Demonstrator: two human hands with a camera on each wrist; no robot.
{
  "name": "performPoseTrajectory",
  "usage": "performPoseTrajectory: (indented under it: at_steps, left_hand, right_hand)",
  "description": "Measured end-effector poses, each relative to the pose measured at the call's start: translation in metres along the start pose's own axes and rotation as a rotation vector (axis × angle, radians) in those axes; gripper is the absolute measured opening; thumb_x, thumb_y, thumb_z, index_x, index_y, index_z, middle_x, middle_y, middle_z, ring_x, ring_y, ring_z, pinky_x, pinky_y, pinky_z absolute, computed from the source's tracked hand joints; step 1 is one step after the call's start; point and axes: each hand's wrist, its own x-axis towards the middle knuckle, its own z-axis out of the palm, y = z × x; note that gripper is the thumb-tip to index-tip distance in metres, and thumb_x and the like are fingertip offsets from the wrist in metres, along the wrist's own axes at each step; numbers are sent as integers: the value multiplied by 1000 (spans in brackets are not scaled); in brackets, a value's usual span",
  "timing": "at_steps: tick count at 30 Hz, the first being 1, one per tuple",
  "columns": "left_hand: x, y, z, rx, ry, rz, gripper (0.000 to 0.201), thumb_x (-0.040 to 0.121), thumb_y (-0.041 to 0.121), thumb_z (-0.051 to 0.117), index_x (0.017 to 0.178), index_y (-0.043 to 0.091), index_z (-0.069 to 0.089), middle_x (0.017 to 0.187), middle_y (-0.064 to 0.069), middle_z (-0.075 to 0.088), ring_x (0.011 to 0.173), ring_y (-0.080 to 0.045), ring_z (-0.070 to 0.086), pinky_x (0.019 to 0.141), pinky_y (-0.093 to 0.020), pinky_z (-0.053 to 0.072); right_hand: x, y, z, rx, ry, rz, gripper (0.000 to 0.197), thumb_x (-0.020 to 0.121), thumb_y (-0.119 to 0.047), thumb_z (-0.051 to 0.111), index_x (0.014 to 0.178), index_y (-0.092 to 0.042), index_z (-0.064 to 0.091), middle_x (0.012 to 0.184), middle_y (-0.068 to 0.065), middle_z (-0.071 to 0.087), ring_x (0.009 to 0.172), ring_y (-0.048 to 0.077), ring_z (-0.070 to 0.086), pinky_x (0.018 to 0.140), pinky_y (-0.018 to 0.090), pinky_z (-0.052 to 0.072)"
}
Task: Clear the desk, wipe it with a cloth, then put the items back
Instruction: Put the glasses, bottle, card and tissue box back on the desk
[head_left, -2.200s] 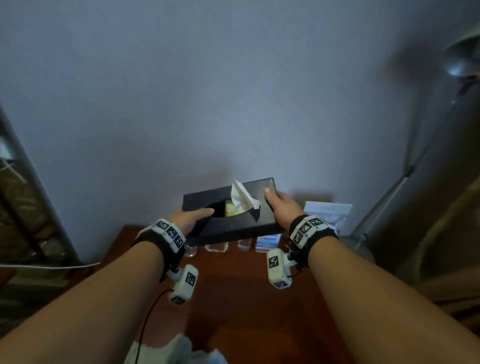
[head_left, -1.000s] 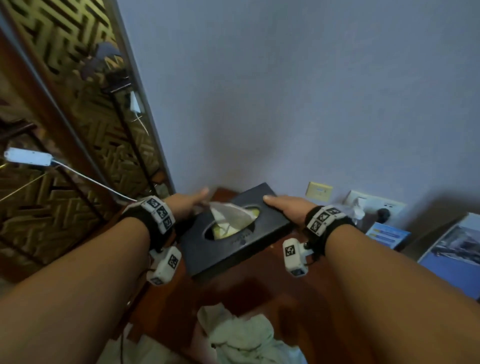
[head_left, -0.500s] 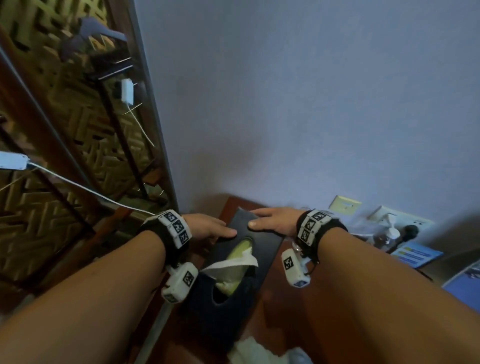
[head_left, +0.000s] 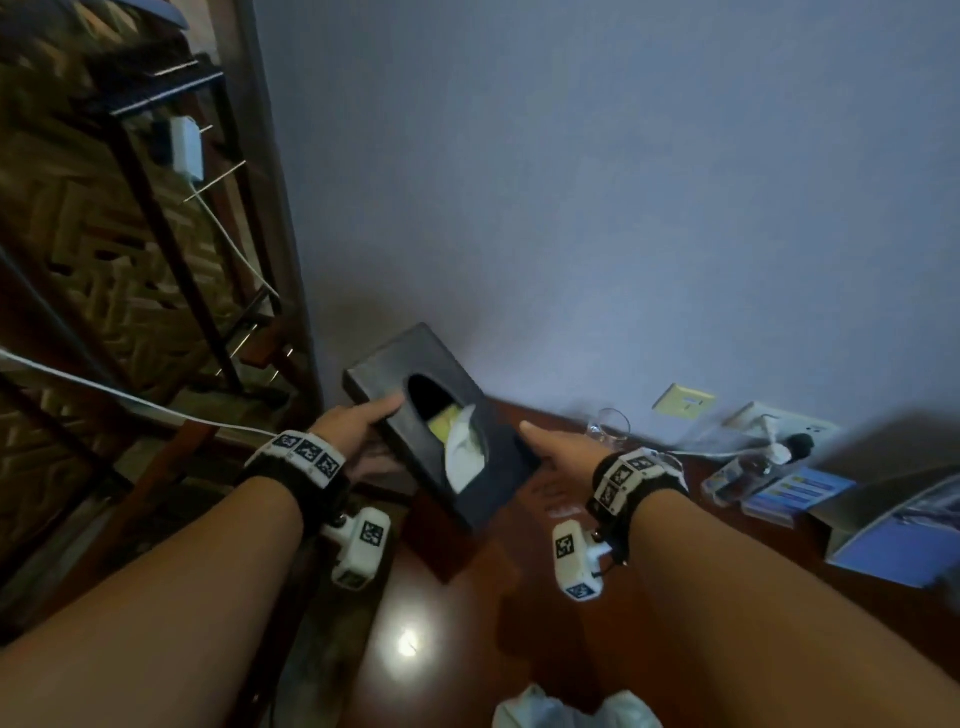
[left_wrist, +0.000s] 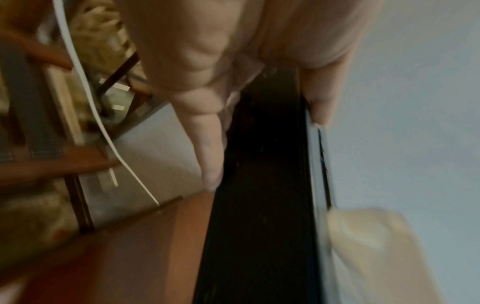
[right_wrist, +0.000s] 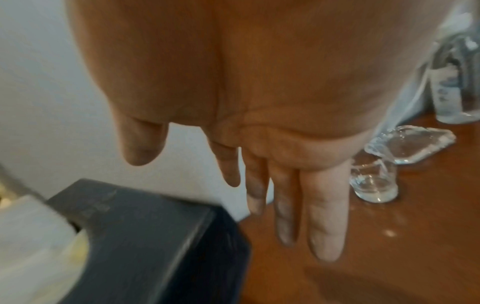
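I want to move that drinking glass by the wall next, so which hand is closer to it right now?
Right. The right hand is open, just clear of the tissue box, with the glass right beyond its fingers. The left hand grips the box's far side, away from the glass.

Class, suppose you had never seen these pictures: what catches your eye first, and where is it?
The black tissue box at the desk's far left corner, gripped by the left hand. The right hand is open beside it, fingers straight. Behind sits a drinking glass.
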Motion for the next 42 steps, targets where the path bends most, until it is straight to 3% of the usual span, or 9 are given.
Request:
performPoseTrajectory:
  at_steps: [6, 11, 15, 18, 22, 28, 32, 38, 42]
  left_hand:
    - [24, -26, 14, -296, 83, -44, 55, 84, 25, 82, 132, 12, 59, 111, -18, 76, 95, -38, 75, 70, -56, 62]
    - [37, -63, 24, -333, 41, -165, 57, 81, 25, 83, 132, 15, 59, 118, -20, 72, 98, -37, 75, 72, -51, 62]
    - [54, -70, 18, -218, 126, -132, 81, 70, 24, 91, 140, 29, 51, 122, -16, 71, 92, -37, 76, 74, -53, 62]
    - [67, -59, 17, -99, 140, -91, 56, 84, 24, 82, 134, 26, 57, 121, -14, 70, 97, -33, 75, 88, -52, 60]
    - [89, -59, 20, 264, 145, -74, 33, 96, 27, 70, 126, 20, 60, 117, -11, 68, 102, -29, 66, 91, -45, 57]
    - [124, -80, 15, 600, 104, -88, 39, 91, 40, 72, 127, 36, 58, 122, -4, 68, 111, -29, 63, 107, -51, 47]
    - [143, -81, 21, 836, 40, -97, 51, 97, 41, 65, 145, 28, 53, 134, -4, 65, 121, -30, 61, 105, -40, 44]
    - [167, -81, 40, 963, -6, -114, 54, 103, 35, 58, 153, 24, 42, 145, -6, 57, 131, -32, 54, 97, -34, 40]
    - [181, -79, 48, 1007, -15, -113, 54, 103, 40, 55, 154, 29, 39, 145, -2, 56, 130, -31, 54, 98, -34, 41]
  right_hand:
    - [14, 19, 18, 302, -11, 25, 85, 70, -75, 76, 129, -14, 65, 125, 13, 68, 98, 40, 70, 80, 56, 61]
    - [29, 30, 18, 462, 91, -33, 45, 96, -46, 67, 126, -15, 58, 118, 18, 69, 94, 35, 71, 80, 54, 62]
    - [45, 42, 7, 508, 124, -64, 42, 96, -40, 69, 132, -21, 59, 120, 14, 71, 106, 34, 71, 73, 46, 63]
    - [60, 48, -3, 537, 138, -60, 45, 92, -42, 72, 133, -27, 60, 118, 10, 74, 107, 32, 72, 82, 52, 61]
    - [82, 51, -9, 500, 131, -43, 39, 97, -38, 66, 135, -32, 59, 115, 8, 74, 105, 31, 71, 93, 58, 56]
    - [111, 55, -19, 8, 245, -96, 40, 107, -31, 44, 147, -28, 47, 120, 8, 66, 100, 27, 63, 92, 37, 52]
    - [131, 63, -26, -20, 285, -84, 44, 107, -23, 45, 151, -23, 44, 114, 4, 59, 94, 19, 55, 74, 21, 37]
    - [161, 65, -30, 40, 303, -6, 45, 102, -12, 51, 147, -16, 46, 110, 4, 61, 87, 18, 59, 75, 25, 43]
    - [177, 65, -32, 70, 347, 24, 47, 101, -15, 51, 147, -17, 43, 115, 5, 62, 99, 26, 60, 89, 35, 48]
